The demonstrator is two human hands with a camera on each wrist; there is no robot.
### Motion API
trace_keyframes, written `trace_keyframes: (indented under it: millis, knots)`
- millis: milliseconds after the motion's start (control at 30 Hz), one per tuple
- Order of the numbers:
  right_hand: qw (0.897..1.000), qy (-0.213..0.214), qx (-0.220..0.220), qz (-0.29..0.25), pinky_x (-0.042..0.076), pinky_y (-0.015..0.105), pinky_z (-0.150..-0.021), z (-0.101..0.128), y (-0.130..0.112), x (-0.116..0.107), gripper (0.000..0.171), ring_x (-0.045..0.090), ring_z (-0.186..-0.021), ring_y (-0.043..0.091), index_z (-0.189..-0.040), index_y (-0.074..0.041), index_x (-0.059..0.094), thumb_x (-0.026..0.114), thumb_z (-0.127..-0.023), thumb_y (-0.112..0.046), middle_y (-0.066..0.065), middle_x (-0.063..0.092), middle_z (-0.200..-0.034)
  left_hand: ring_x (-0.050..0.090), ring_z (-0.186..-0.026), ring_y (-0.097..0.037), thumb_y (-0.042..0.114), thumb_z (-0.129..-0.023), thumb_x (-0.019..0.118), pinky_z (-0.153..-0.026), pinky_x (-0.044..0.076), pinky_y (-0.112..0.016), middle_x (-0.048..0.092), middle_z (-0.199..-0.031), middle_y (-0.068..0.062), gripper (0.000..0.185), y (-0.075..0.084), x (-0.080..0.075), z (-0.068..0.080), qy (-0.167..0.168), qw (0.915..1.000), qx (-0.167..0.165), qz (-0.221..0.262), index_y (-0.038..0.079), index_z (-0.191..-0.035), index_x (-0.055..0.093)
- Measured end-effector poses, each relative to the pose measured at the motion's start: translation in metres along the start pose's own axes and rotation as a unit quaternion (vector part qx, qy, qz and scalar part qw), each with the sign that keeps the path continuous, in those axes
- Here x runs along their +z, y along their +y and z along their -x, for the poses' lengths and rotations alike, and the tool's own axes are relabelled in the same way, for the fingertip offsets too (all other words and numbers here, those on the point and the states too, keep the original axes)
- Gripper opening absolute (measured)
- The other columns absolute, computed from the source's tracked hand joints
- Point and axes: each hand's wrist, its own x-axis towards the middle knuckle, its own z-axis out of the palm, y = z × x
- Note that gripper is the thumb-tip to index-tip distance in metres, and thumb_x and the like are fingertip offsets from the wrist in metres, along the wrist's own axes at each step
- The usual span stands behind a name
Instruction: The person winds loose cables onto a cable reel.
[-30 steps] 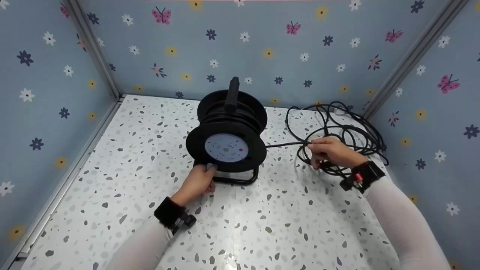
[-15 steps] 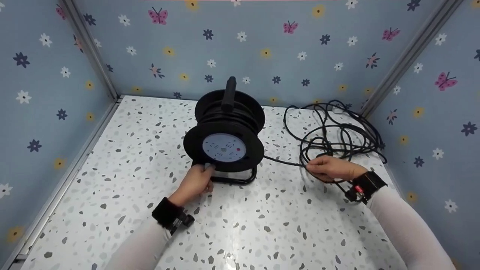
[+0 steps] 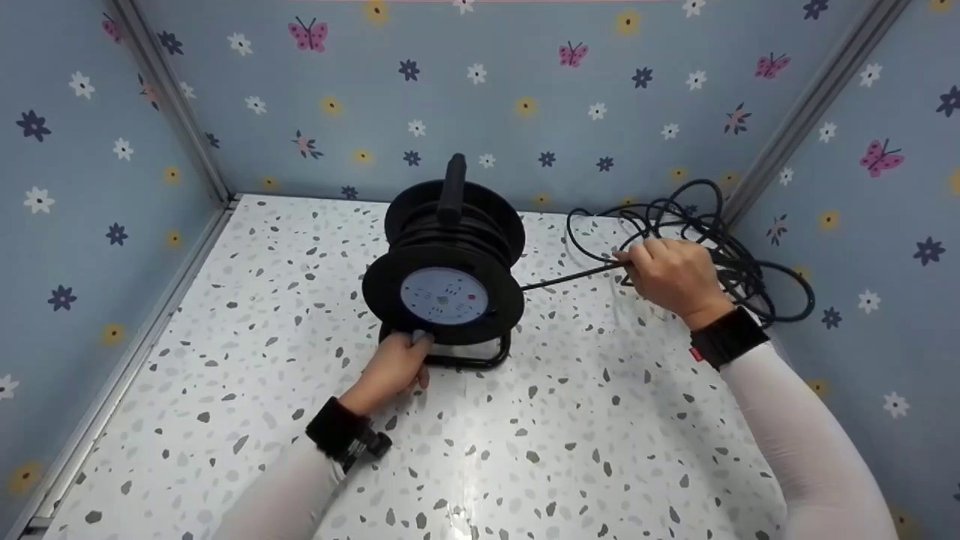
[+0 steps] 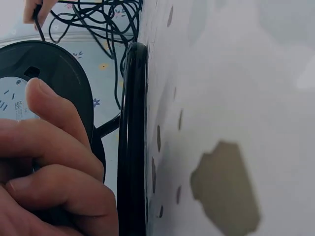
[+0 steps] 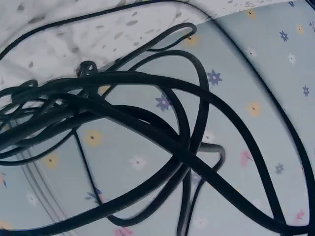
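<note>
A black cable reel [image 3: 386, 296] with a pale socket panel stands upright on its tubular stand in the head view. At its lower front rim, my left hand [image 3: 394, 366] holds the reel with bent fingers, near a small greyish knob-like piece. In the left wrist view those fingers curl in front of the disc, hiding what lies inside them. To the right, my right hand [image 3: 675, 277] grips the black cable [image 3: 574, 277], which runs taut and slanting from the reel. Loose cable loops [image 5: 187, 158] fill the right wrist view; the hand itself is out of that view.
Speckled white tabletop [image 3: 450, 435] extends in front of the reel. A flower-patterned wall [image 3: 517, 142] rises close behind, with side walls left and right. The loose cable heap [image 3: 750, 277] lies in the back right corner.
My right hand first lowered with the cable, then rose and turned over, lifting the cable and shifting some loops up and right. The left hand stays at the reel's lower rim.
</note>
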Motion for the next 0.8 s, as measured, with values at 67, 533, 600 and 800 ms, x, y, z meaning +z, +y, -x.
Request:
trace_keyframes:
  millis: [67, 533, 600, 800]
  knots:
    - [0.989, -0.102, 0.079, -0.079, 0.020, 0.028, -0.031, 0.007, 0.000, 0.005, 0.034, 0.027, -0.034, 0.012, -0.062, -0.017, 0.042, 0.055, -0.084, -0.038, -0.005, 0.035, -0.047, 0.037, -0.027, -0.016, 0.049, -0.091, 0.036, -0.027, 0.030, -0.032, 0.058, -0.049, -0.010, 0.059, 0.001, 0.000, 0.000, 0.001, 1.0000, 0.000, 0.001, 0.003, -0.061, 0.058]
    - [0.324, -0.466, 0.253, -0.783, 0.046, 0.048, -0.062, 0.091, 0.002, 0.019, 0.023, 0.049, -0.059, 0.030, -0.083, 0.012, 0.042, 0.033, -0.095, -0.006, 0.017, 0.046, -0.068, 0.043, -0.033, -0.018, 0.049, -0.090, 0.038, -0.031, 0.033, -0.030, 0.059, -0.052, -0.010, 0.055, -0.001, -0.008, -0.001, 0.023, 0.9997, -0.001, 0.010, -0.001, -0.073, 0.058]
    - [0.306, -0.404, 0.252, -0.824, 0.042, 0.044, -0.053, 0.093, -0.001, 0.018, 0.023, 0.044, -0.055, 0.029, -0.084, 0.012, 0.039, 0.025, -0.096, -0.003, 0.017, 0.043, -0.069, 0.042, -0.033, -0.018, 0.049, -0.089, 0.039, -0.031, 0.034, -0.031, 0.059, -0.052, -0.011, 0.056, -0.001, -0.007, -0.001, 0.025, 0.9996, -0.002, 0.012, -0.001, -0.073, 0.058]
    - [0.613, -0.304, 0.246, -0.687, 0.024, 0.030, -0.041, 0.064, -0.004, -0.002, 0.026, 0.028, -0.046, 0.017, -0.081, 0.000, 0.041, 0.036, -0.096, -0.021, 0.005, 0.032, -0.060, 0.043, -0.034, -0.018, 0.050, -0.089, 0.039, -0.031, 0.035, -0.032, 0.059, -0.053, -0.010, 0.055, -0.001, -0.008, 0.000, 0.032, 0.9993, -0.013, 0.015, -0.002, -0.080, 0.058]
